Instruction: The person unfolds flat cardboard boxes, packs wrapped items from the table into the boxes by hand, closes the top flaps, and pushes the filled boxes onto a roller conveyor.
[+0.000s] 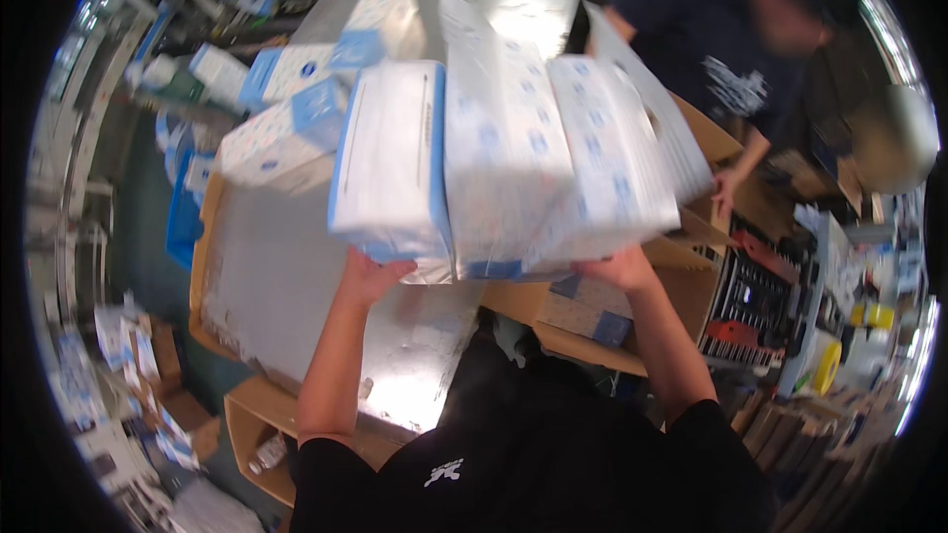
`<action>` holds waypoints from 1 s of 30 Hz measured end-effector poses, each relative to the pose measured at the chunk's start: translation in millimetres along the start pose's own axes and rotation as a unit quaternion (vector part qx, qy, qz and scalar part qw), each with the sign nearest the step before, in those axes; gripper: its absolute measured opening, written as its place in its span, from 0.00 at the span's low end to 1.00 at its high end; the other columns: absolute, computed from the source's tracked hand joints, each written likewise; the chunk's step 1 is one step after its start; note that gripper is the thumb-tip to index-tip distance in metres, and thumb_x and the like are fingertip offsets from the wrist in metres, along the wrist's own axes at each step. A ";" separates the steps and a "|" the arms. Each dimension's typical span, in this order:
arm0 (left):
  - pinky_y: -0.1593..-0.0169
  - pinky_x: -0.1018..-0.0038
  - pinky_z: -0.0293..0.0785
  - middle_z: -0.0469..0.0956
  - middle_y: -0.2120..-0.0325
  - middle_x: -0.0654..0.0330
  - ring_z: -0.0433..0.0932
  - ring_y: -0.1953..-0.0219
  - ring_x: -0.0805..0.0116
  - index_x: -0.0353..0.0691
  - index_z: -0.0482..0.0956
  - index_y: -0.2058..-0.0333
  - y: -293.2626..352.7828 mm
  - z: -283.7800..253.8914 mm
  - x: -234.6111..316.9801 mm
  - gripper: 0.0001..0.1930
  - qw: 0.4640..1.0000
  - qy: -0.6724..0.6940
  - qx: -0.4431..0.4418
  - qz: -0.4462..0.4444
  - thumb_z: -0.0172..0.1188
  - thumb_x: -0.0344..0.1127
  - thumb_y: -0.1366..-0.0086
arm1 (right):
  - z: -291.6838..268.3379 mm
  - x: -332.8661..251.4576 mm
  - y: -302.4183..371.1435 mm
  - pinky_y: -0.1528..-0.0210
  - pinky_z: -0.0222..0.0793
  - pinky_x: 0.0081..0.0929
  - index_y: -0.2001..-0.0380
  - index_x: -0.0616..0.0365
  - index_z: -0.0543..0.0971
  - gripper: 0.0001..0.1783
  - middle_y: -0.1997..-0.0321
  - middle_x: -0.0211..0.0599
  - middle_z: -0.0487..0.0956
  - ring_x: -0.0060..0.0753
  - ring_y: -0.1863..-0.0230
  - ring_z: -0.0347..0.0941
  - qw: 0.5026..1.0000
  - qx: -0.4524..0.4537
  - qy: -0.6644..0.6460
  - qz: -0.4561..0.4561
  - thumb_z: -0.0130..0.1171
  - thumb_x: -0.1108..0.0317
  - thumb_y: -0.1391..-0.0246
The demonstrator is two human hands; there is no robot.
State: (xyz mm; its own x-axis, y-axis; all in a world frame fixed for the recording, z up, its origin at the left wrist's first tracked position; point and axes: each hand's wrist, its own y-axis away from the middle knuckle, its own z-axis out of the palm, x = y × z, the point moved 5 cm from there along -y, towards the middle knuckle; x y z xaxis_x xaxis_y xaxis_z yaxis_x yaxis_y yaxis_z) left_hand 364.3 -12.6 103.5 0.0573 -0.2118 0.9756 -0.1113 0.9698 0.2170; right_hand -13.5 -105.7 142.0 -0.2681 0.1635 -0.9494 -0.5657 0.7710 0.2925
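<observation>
Between my two hands is a row of several white and blue soft packs, which look like tissue packs, pressed side by side above the metal table. At the row's left end, my left hand grips the lower near edge of a white pack with a blue border. My right hand holds the bottom of the right-hand printed pack. A taller printed pack is squeezed in the middle. The packs hide most of my fingertips. Below my right hand, an open cardboard carton has similar packs inside.
More packs lie loose on the table's far left. At the right, a co-worker has a hand on the carton's raised flap. Tool trays stand beyond the carton. A blue bin and another open carton are at left.
</observation>
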 end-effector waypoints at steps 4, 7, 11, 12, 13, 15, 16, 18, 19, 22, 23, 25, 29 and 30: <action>0.39 0.61 0.73 0.78 0.44 0.51 0.77 0.41 0.57 0.37 0.70 0.36 -4.1 91.4 75.5 0.45 0.937 -0.240 -0.161 0.198 0.81 0.45 0.50 | -0.7 69.6 142.1 0.40 0.73 0.45 0.31 0.59 0.64 0.44 0.34 0.46 0.71 0.41 0.39 0.72 0.987 0.114 -0.095 0.069 0.72 0.71 0.50; 0.36 0.59 0.71 0.76 0.41 0.48 0.75 0.38 0.52 0.38 0.71 0.36 -4.6 174.6 148.1 0.47 0.900 -0.224 -0.247 0.279 0.79 0.50 0.53 | 24.3 87.4 228.0 0.42 0.75 0.43 0.34 0.59 0.66 0.38 0.34 0.48 0.71 0.41 0.38 0.71 0.967 0.223 0.115 0.033 0.71 0.73 0.47; 0.36 0.54 0.70 0.73 0.38 0.43 0.73 0.38 0.42 0.49 0.70 0.33 -8.8 301.0 200.8 0.49 0.768 -0.354 -0.411 0.340 0.74 0.53 0.57 | 42.9 89.9 290.0 0.48 0.77 0.35 0.37 0.59 0.70 0.34 0.39 0.46 0.76 0.38 0.44 0.77 0.917 0.376 0.072 0.113 0.72 0.72 0.46; 0.37 0.53 0.71 0.74 0.38 0.44 0.74 0.38 0.43 0.57 0.70 0.33 -13.7 331.6 171.7 0.47 0.732 -0.406 -0.457 0.302 0.72 0.54 0.55 | 45.5 111.1 300.9 0.57 0.78 0.26 0.49 0.61 0.80 0.22 0.58 0.39 0.85 0.30 0.60 0.82 0.904 0.386 -0.061 0.171 0.72 0.67 0.46; 0.38 0.52 0.71 0.75 0.38 0.48 0.74 0.39 0.43 0.59 0.71 0.33 -18.1 351.1 132.4 0.43 0.710 -0.442 -0.479 0.267 0.69 0.54 0.51 | 40.3 113.7 313.1 0.62 0.77 0.25 0.58 0.62 0.82 0.14 0.67 0.36 0.84 0.27 0.66 0.81 0.893 0.367 0.002 0.261 0.71 0.67 0.46; 0.39 0.53 0.72 0.77 0.40 0.51 0.76 0.41 0.45 0.58 0.72 0.34 -36.2 372.6 23.6 0.39 0.626 -0.527 -0.534 0.212 0.66 0.52 0.47 | 20.9 109.7 342.1 0.72 0.74 0.28 0.76 0.63 0.84 0.11 0.81 0.40 0.81 0.29 0.80 0.78 0.847 0.426 0.155 0.279 0.70 0.66 0.47; 0.41 0.54 0.74 0.78 0.42 0.52 0.77 0.43 0.47 0.58 0.73 0.35 -45.9 388.0 -21.1 0.36 0.627 -0.542 -0.540 0.149 0.64 0.48 0.45 | 7.0 103.3 352.8 0.75 0.73 0.29 0.76 0.62 0.84 0.11 0.83 0.40 0.80 0.35 0.84 0.76 0.821 0.473 0.125 0.293 0.69 0.66 0.47; 0.43 0.55 0.75 0.80 0.45 0.54 0.78 0.44 0.48 0.57 0.74 0.35 -57.6 418.3 -56.0 0.33 0.618 -0.556 -0.549 0.090 0.62 0.45 0.42 | -14.9 104.8 366.4 0.66 0.76 0.33 0.69 0.60 0.84 0.08 0.75 0.40 0.82 0.36 0.73 0.80 0.803 0.506 0.128 0.287 0.70 0.68 0.49; 0.44 0.56 0.76 0.81 0.49 0.53 0.79 0.46 0.50 0.56 0.74 0.36 -63.8 432.0 -59.5 0.31 0.613 -0.581 -0.522 0.116 0.61 0.42 0.41 | -23.5 103.9 359.8 0.66 0.76 0.33 0.69 0.60 0.84 0.08 0.75 0.40 0.82 0.36 0.73 0.80 0.802 0.508 0.122 0.290 0.70 0.68 0.49; 0.47 0.57 0.77 0.82 0.54 0.51 0.80 0.48 0.52 0.52 0.77 0.39 -56.1 439.0 -53.8 0.27 0.587 -0.629 -0.482 0.167 0.61 0.37 0.40 | -43.9 84.6 314.8 0.54 0.75 0.38 0.57 0.58 0.82 0.17 0.59 0.44 0.83 0.44 0.57 0.80 0.828 0.460 0.294 0.127 0.72 0.68 0.52; 0.47 0.57 0.76 0.82 0.56 0.51 0.80 0.49 0.52 0.49 0.78 0.41 -48.9 437.6 -45.8 0.26 0.566 -0.649 -0.469 0.196 0.61 0.36 0.40 | -45.4 93.7 306.4 0.49 0.73 0.39 0.51 0.58 0.79 0.23 0.52 0.47 0.80 0.48 0.51 0.77 0.835 0.446 0.304 0.109 0.72 0.68 0.53; 0.46 0.60 0.74 0.80 0.56 0.51 0.78 0.48 0.51 0.45 0.79 0.45 -32.4 418.6 -19.8 0.25 0.621 -0.603 -0.408 0.291 0.67 0.37 0.43 | -57.4 99.2 300.9 0.44 0.71 0.41 0.46 0.57 0.77 0.30 0.45 0.49 0.77 0.52 0.46 0.74 0.837 0.439 0.312 0.095 0.72 0.67 0.54; 0.40 0.55 0.66 0.74 0.49 0.47 0.72 0.44 0.47 0.39 0.73 0.42 -18.9 336.0 -7.3 0.35 0.804 -0.562 -0.095 0.166 0.73 0.46 0.46 | -85.2 145.2 308.2 0.44 0.73 0.41 0.37 0.58 0.71 0.37 0.42 0.50 0.77 0.55 0.47 0.76 0.739 0.517 0.355 0.246 0.69 0.65 0.53; 0.38 0.53 0.65 0.73 0.48 0.45 0.71 0.43 0.46 0.38 0.71 0.41 -16.1 321.6 -38.3 0.36 0.864 -0.497 -0.067 0.036 0.72 0.48 0.45 | -89.7 175.9 312.3 0.45 0.74 0.42 0.35 0.58 0.69 0.39 0.43 0.49 0.78 0.57 0.47 0.77 0.768 0.508 0.258 0.293 0.68 0.64 0.51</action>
State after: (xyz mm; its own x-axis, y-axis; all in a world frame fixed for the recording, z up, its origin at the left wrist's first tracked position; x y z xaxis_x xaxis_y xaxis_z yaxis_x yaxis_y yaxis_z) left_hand 44.8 -59.0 72.9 -0.8330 -0.0856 0.5467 0.0409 0.9757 0.2151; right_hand -307.2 108.6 76.6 -0.6656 0.6024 -0.4405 0.5999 0.7830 0.1643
